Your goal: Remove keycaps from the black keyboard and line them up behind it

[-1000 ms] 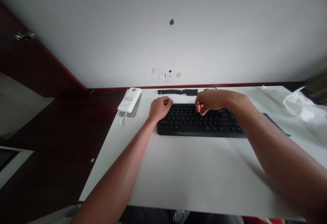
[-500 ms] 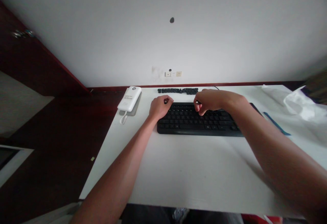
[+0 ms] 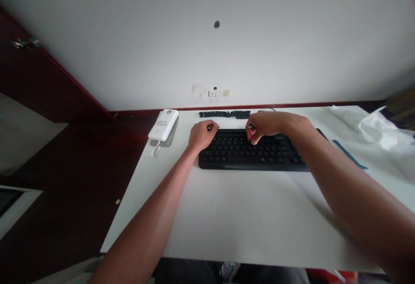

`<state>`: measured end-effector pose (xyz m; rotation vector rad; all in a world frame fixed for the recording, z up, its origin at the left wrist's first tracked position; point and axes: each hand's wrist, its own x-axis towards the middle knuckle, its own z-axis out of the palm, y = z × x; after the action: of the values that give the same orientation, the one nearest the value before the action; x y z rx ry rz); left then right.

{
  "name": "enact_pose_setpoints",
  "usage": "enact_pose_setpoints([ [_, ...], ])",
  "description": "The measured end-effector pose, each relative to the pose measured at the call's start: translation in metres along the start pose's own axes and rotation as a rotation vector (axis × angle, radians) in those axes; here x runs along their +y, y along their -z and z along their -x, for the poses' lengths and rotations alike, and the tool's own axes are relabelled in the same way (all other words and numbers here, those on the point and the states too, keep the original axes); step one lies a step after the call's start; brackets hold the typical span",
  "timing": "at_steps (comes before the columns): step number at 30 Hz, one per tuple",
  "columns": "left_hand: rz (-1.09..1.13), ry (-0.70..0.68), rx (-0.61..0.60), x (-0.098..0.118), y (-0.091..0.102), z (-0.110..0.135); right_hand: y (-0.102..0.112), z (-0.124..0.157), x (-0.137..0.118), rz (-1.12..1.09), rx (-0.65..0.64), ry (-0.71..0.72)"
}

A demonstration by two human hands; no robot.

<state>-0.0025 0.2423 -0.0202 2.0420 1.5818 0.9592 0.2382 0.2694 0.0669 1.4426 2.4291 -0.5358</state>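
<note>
A black keyboard (image 3: 240,159) lies on the white table, its long side towards me. My left hand (image 3: 202,135) is closed at its far left corner, fingers curled against that edge; their tips are hidden. Above the upper middle keys, my right hand (image 3: 259,126) is bent down in a closed grip. A small dark, shiny bit shows inside its curled fingers, too little to name. The hand covers the keys beneath it. Behind the keyboard, several black keycaps (image 3: 223,114) lie in a row.
A white power bank (image 3: 164,125) with a strap loop lies at the table's left side. On the right are a blue strip-like tool (image 3: 350,154) and a crumpled white plastic bag (image 3: 385,130). Wall sockets (image 3: 219,93) sit behind the table (image 3: 207,223).
The view has shifted slightly. Both hands keep nearly the same places, and my right hand has turned a little over the keys.
</note>
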Motion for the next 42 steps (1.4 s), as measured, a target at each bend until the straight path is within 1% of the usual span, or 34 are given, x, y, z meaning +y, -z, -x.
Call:
enact_pose_setpoints([
  [3, -0.005, 0.008, -0.007, 0.001, 0.000, 0.000, 0.001, 0.001, 0.000, -0.030, -0.099, -0.004],
  [8, 0.008, -0.001, -0.003, 0.001, 0.001, 0.000, 0.003, 0.004, 0.000, -0.032, -0.100, -0.015],
  [14, 0.009, -0.009, -0.003, -0.002, -0.001, 0.000, 0.004, 0.005, 0.000, -0.043, -0.108, 0.011],
  [16, 0.003, -0.006, -0.005, -0.003, -0.002, -0.001, 0.008, 0.008, 0.000, -0.045, -0.079, 0.020],
  [17, -0.001, -0.005, -0.006, -0.004, -0.002, -0.001, 0.012, 0.010, 0.000, -0.051, -0.034, 0.023],
  [19, -0.005, -0.014, -0.005, -0.005, -0.003, -0.001, 0.019, 0.015, -0.001, -0.096, 0.130, 0.036],
  [21, -0.004, -0.022, -0.001, -0.006, -0.003, -0.001, 0.023, 0.021, -0.004, -0.214, 0.338, 0.091],
  [22, -0.002, -0.023, 0.001, -0.006, -0.003, -0.001, 0.024, 0.024, -0.007, -0.307, 0.427, 0.138],
  [24, 0.005, -0.021, 0.006, -0.005, -0.003, -0.001, 0.019, 0.029, -0.014, -0.561, 0.535, 0.249],
  [27, 0.027, -0.023, 0.003, -0.005, -0.002, -0.001, 0.000, 0.030, -0.026, -1.034, 0.568, 0.390],
  [29, 0.035, -0.028, 0.000, -0.005, -0.002, -0.001, -0.014, 0.027, -0.031, -1.290, 0.548, 0.404],
  [31, 0.035, -0.032, 0.002, -0.005, -0.002, -0.001, -0.024, 0.022, -0.034, -1.452, 0.553, 0.389],
  [34, 0.033, -0.026, 0.002, -0.005, -0.002, -0.002, -0.031, 0.018, -0.035, -1.565, 0.575, 0.372],
  [37, 0.024, -0.015, -0.003, -0.005, -0.002, -0.001, -0.034, 0.017, -0.035, -1.597, 0.583, 0.381],
  [42, 0.016, -0.025, 0.006, -0.005, -0.002, -0.001, -0.038, 0.015, -0.028, -1.590, 0.496, 0.412],
])
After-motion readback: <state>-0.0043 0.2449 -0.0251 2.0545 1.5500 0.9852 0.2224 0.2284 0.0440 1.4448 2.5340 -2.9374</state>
